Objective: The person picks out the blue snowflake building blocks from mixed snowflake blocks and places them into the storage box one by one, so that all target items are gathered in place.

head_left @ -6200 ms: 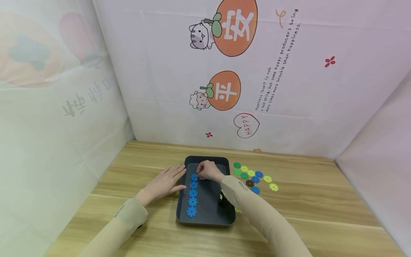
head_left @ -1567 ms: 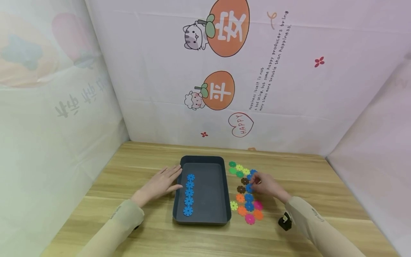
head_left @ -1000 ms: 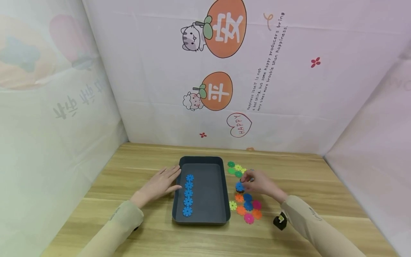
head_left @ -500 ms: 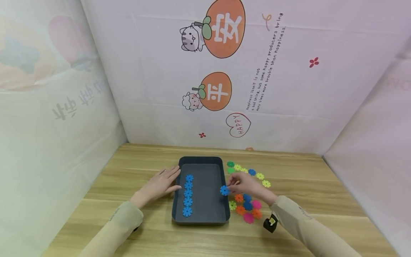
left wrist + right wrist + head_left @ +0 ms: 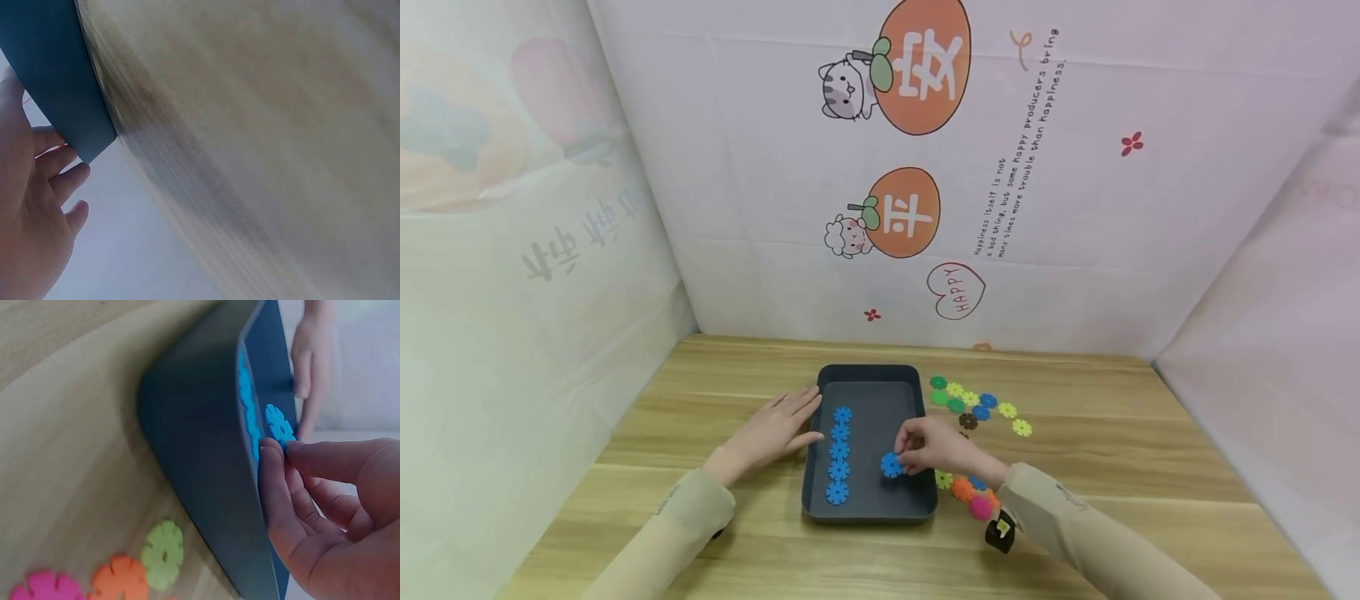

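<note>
My right hand (image 5: 940, 446) pinches a blue snowflake disc (image 5: 892, 465) between thumb and fingertips, over the right part of a dark grey tray (image 5: 880, 510). In the right wrist view the held disc (image 5: 279, 425) stands tilted beyond the tray's near wall. Several blue snowflake discs (image 5: 838, 451) form a lengthwise column along the tray's left side. Against the tray's left edge rests my left hand (image 5: 771, 435), its fingers straight. The left wrist view shows its fingertips (image 5: 72, 181) at the underside of the tray wall (image 5: 59, 75).
Right of the tray, loose snowflake discs lie on the wooden table (image 5: 1112, 467): green (image 5: 938, 397), yellow (image 5: 1022, 427), blue (image 5: 988, 401), brown (image 5: 968, 421), orange (image 5: 962, 489) and pink (image 5: 981, 507). My right forearm hides some. A printed cloth wall (image 5: 775, 275) stands behind.
My right hand has picked up a blue disc from the loose ones and carried it left over the tray's rim. The left hand has kept its place at the tray's edge.
</note>
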Motion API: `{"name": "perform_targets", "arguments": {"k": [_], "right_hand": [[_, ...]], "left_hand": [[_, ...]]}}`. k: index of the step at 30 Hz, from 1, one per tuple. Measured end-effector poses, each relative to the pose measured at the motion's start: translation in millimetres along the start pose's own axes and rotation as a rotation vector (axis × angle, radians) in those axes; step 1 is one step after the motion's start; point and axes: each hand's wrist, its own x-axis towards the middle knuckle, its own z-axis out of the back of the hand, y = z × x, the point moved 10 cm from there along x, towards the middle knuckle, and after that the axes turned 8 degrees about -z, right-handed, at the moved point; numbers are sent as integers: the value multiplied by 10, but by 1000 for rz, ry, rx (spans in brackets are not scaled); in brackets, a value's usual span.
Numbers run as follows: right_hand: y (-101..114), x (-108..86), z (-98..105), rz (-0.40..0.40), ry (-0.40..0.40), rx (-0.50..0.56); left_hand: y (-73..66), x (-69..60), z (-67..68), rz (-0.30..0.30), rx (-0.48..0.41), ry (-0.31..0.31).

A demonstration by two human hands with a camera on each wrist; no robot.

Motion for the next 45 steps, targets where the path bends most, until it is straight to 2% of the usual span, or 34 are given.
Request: {"name": "perform_targets", "arguments": {"k": [9, 23, 30, 38, 42, 45], "right_hand": [[47, 77, -202, 9, -7, -54], [67, 108, -333, -19, -25, -80], [81, 107, -352, -21, -8, -92], [117, 94, -350, 12, -13, -119], [139, 75, -275, 17, -19, -115], [123, 49, -143, -5, -32, -101]], "left_hand": [[-3, 21, 1, -2, -1, 6], [-8, 27, -13, 5, -8, 13], [5, 24, -20, 0, 0, 6], [13, 15, -13, 1, 6, 6], [19, 6, -11, 9, 1, 9], [26, 1, -13, 13, -5, 9]]}}
